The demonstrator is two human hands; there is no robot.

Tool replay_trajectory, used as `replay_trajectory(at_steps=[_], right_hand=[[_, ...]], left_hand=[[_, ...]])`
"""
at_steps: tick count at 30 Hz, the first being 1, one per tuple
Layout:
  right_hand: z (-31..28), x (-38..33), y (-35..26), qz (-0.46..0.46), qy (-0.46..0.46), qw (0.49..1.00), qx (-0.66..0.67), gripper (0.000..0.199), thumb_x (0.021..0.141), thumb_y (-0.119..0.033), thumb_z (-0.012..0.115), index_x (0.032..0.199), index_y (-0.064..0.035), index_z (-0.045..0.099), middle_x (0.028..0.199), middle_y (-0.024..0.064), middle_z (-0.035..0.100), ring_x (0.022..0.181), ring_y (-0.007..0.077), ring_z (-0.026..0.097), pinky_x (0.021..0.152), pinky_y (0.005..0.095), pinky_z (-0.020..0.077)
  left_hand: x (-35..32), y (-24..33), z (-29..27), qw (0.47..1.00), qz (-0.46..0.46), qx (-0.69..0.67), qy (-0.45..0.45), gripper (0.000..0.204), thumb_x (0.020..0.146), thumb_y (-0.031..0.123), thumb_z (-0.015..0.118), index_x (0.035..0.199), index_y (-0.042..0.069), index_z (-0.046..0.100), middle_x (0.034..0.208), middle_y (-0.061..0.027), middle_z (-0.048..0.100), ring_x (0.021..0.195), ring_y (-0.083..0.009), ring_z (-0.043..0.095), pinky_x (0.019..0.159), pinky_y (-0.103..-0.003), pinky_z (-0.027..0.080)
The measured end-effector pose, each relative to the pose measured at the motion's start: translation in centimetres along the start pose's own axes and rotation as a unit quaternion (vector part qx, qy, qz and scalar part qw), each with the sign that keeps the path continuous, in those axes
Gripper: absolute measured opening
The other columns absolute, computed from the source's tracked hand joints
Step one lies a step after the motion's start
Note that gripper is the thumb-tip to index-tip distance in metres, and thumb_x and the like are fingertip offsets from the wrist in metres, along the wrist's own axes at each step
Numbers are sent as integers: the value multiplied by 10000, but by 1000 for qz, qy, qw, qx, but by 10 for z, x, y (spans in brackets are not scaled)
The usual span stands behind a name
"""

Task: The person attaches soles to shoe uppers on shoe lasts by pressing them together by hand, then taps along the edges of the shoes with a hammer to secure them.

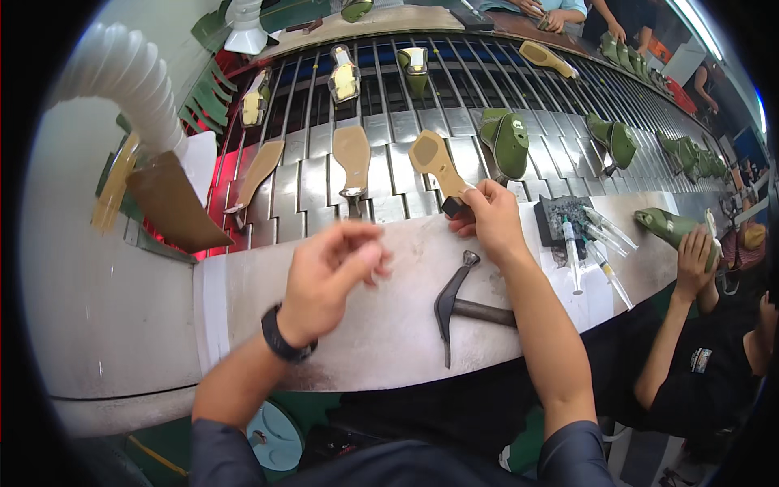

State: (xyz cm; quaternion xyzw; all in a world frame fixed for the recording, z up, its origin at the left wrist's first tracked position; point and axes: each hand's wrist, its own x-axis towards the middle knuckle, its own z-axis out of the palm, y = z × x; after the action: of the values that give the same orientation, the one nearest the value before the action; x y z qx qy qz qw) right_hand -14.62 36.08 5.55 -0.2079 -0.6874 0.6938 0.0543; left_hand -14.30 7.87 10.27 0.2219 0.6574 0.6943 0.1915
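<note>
Tan leather shoe sole with a black heel (436, 165) sits at the steel counter's (389, 325) far edge, pinched by my right hand (489, 217); my left hand (329, 272) hovers, fingers loosely curled, empty.

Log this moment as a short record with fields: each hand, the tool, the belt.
left hand: raised over the bench, fingers curled, seemingly holding nothing
right hand: grip on the heel end of a tan shoe sole at the conveyor edge
hammer: lying on the bench, untouched
conveyor: slatted metal, carrying tan soles and green shoe lasts
neighbour: another person's hand on a green last
</note>
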Motion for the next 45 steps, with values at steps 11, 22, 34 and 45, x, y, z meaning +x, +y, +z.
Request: replay_trajectory(at_steps=[11, 22, 34, 45], right_hand=[[-6, -9, 6, 38, -54, 986, 151, 489, 1090, -291, 599, 1535, -96, 542, 1072, 126, 740, 827, 147, 735, 705, 270, 574], [-2, -9, 8, -125, -71, 989, -29, 388, 929, -180, 740, 1260, -12, 627, 1033, 185, 759, 909, 288, 763, 826, 370, 573], [-7, -44, -7, -20, -86, 985, 149, 254, 1027, -141, 676, 1237, -22, 597, 1207, 192, 718, 988, 223, 765, 809, 333, 629], [88, -187, 55, -263, 32, 963, -41, 261, 925, -20, 752, 1178, 5, 691, 1446, 221, 590, 1244, 275, 664, 975, 343, 562]], left_hand=[[406, -99, -4, 845, 23, 505, 174, 949, 856, 447, 843, 1536, -55, 411, 1306, -296, 688, 1230, -419, 671, 1056, -449, 528], [453, -80, -34, 828, 45, 496, 257, 647, 804, 434, 768, 1284, 3, 716, 1203, -239, 754, 1147, -408, 715, 1024, -444, 550], [-26, 24, -48, 808, 257, 506, 159, 686, 805, 36, 826, 1435, -50, 566, 1212, -247, 706, 1097, -339, 723, 960, -398, 562], [-186, -44, -25, 813, 196, 539, 102, 1082, 726, 426, 940, 1580, 19, 413, 1648, -298, 366, 1428, -499, 475, 1160, -551, 421]])
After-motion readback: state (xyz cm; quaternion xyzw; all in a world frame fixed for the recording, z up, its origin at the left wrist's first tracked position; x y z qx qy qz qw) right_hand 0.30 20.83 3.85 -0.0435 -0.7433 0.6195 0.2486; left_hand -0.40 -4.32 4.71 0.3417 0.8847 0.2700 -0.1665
